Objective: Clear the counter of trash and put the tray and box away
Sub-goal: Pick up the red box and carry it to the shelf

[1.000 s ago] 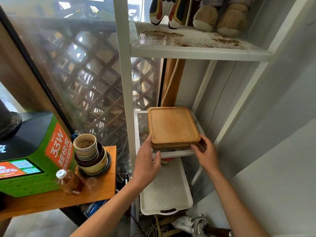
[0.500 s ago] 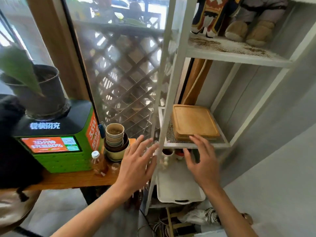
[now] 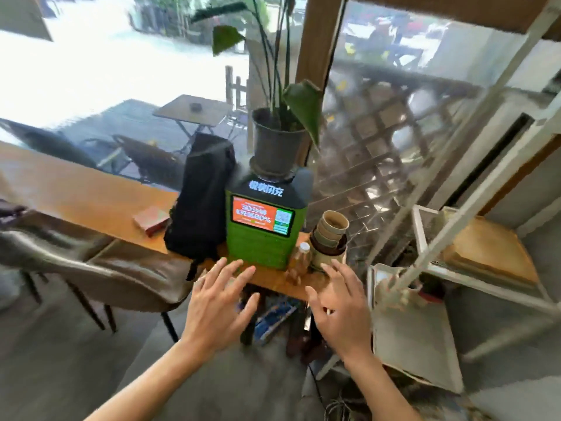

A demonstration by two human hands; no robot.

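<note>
The wooden tray (image 3: 488,249) lies flat on the middle mesh shelf of the white rack (image 3: 425,235) at the right. A small red box (image 3: 151,221) rests on the long wooden counter (image 3: 76,196) to the left of a black bag (image 3: 202,202). My left hand (image 3: 217,302) and my right hand (image 3: 341,305) hover with fingers spread in front of the counter's near end, holding nothing. The view is blurred by motion.
A green charging kiosk (image 3: 264,220) carries a potted plant (image 3: 277,141). Beside it stand stacked paper cups (image 3: 331,235) and a small bottle (image 3: 302,256). A white tray (image 3: 416,338) lies on the rack's lower level. A brown chair (image 3: 100,271) stands at the left.
Both hands let go of the wooden tray on the shelf and drew back. My view swung left from the rack toward the counter.
</note>
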